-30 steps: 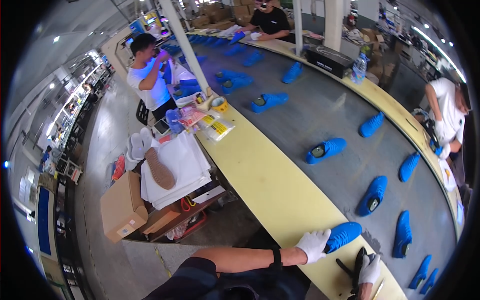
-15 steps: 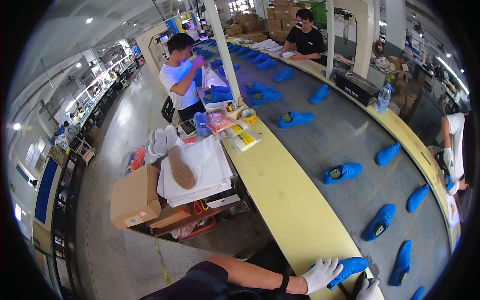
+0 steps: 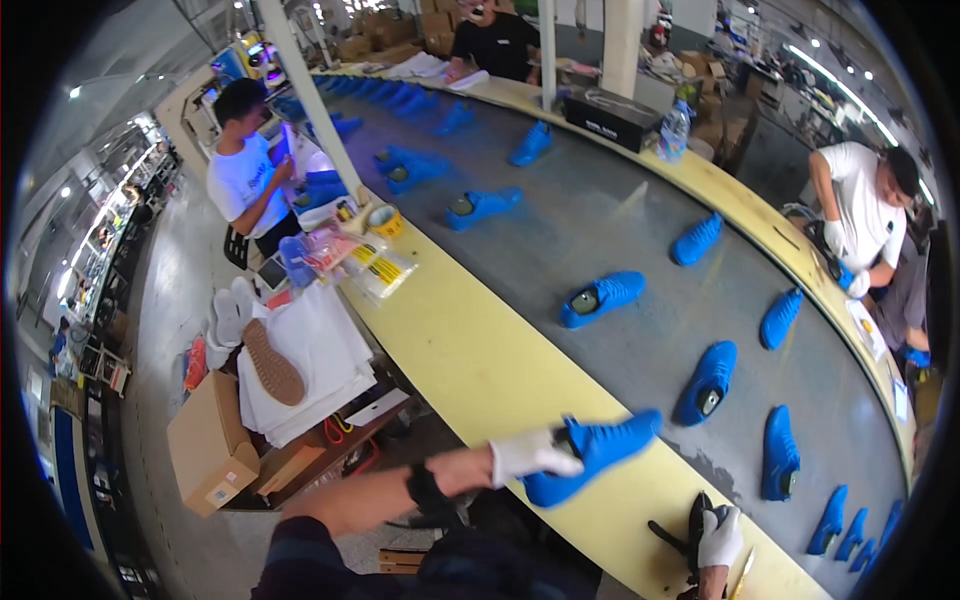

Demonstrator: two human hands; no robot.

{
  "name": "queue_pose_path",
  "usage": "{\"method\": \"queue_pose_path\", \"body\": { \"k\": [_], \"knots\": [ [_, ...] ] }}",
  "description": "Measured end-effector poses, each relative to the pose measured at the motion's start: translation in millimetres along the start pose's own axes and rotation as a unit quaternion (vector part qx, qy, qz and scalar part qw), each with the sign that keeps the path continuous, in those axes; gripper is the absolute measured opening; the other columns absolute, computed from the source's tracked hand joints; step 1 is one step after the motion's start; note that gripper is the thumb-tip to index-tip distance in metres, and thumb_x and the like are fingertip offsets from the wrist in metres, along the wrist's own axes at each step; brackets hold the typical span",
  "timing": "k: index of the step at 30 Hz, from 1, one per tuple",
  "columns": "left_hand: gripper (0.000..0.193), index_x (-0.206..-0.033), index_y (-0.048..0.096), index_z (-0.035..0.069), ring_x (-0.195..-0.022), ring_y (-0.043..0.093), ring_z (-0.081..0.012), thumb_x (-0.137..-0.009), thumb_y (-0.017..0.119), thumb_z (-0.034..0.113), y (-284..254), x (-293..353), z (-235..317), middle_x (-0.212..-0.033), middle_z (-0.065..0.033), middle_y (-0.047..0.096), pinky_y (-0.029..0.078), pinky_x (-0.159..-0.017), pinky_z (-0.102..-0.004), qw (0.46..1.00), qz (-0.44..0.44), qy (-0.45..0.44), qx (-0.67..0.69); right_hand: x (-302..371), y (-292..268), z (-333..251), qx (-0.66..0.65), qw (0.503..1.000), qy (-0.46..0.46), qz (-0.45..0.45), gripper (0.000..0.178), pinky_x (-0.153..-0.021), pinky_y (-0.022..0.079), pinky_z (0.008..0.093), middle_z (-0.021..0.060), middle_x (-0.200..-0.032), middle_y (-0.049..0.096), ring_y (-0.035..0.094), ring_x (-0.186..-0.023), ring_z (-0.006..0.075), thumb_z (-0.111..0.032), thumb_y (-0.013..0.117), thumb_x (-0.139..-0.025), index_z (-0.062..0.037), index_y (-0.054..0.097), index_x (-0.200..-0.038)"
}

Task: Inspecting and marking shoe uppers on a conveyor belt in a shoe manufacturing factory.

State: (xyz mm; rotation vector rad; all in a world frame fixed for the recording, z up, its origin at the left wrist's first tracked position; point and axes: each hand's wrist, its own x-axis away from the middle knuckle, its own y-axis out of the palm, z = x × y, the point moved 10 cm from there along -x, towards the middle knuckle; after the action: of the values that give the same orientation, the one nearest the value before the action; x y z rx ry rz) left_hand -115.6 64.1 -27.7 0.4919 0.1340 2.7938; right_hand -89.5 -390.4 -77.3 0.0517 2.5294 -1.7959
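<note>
Gripping a blue shoe (image 3: 612, 447) at its opening with the left hand (image 3: 530, 457), over the yellow bench (image 3: 470, 350) between its long edges (apparently mid-handling, calling next for a firm hold); clasping a black object (image 3: 695, 520) with the right hand (image 3: 720, 537), apart, nearer the belt-side edge.

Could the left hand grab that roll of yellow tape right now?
Probably not: the left hand has its grip on a blue shoe, and the tape sits far up the bench.
</note>
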Motion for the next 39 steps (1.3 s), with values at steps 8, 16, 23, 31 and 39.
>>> {"method": "queue_pose_path", "body": {
  "k": [8, 16, 23, 31, 39],
  "knots": [
    [0.085, -0.148, 0.046, -0.006, -0.112, 0.067, -0.02, -0.081, 0.085, 0.028, -249, -113, 81, -0.121, -0.015, 0.068, 0.053, -0.099, -0.0364, 0.951, 0.247, 0.018, -0.185, -12, -20, -44, 0.058, 0.99, 0.05, -0.117, 0.038, -0.089, 0.054, 0.0493, 0.0241, -0.107, 0.073, 0.071, -0.098, 0.0407, -0.032, 0.069, -0.101, 0.0024, 0.067, -0.118],
    [0.08, -0.158, 0.042, 0.011, -0.133, 0.06, -0.0432, -0.093, 0.072, 0.047, -351, -232, 3, -0.146, -0.0239, 0.059, 0.048, -0.113, -0.0523, 0.816, 0.331, -0.175, -0.441, -23, -31, -69, 0.108, 0.991, 0.028, -0.076, 0.031, -0.088, 0.054, 0.0499, 0.0229, -0.101, 0.072, 0.068, -0.093, 0.0425, -0.026, 0.076, -0.096, -0.0003, 0.07, -0.112],
    [0.063, -0.134, 0.061, 0.006, -0.119, 0.066, -0.0403, -0.088, 0.078, 0.046, -315, -192, 72, -0.124, -0.021, 0.069, 0.052, -0.102, -0.0533, 0.711, 0.413, -0.017, -0.568, -18, -26, -59, 0.065, 0.991, 0.062, -0.101, 0.031, -0.087, 0.054, 0.0518, 0.0226, -0.106, 0.072, 0.07, -0.097, 0.0451, -0.035, 0.07, -0.099, -0.0078, 0.072, -0.115],
    [0.092, -0.144, 0.056, 0.005, -0.132, 0.061, -0.0424, -0.079, 0.079, 0.066, -241, -242, 5, -0.147, -0.0265, 0.057, 0.05, -0.112, -0.0493, 0.864, 0.212, -0.093, -0.448, -14, -33, -67, 0.151, 0.977, 0.084, -0.126, 0.034, -0.09, 0.055, 0.0501, 0.023, -0.107, 0.073, 0.07, -0.099, 0.044, -0.035, 0.071, -0.1, -0.0046, 0.072, -0.114],
    [0.099, -0.16, 0.031, 0.009, -0.118, 0.064, -0.0443, -0.079, 0.085, 0.03, -188, -253, 19, -0.126, -0.0243, 0.061, 0.052, -0.097, -0.0553, 0.782, 0.256, 0.017, -0.568, -15, -28, -65, 0.094, 0.983, 0.084, -0.133, 0.041, -0.095, 0.054, 0.05, 0.0243, -0.115, 0.074, 0.071, -0.108, 0.0419, -0.039, 0.068, -0.102, -0.0029, 0.071, -0.122]
  ]
}}
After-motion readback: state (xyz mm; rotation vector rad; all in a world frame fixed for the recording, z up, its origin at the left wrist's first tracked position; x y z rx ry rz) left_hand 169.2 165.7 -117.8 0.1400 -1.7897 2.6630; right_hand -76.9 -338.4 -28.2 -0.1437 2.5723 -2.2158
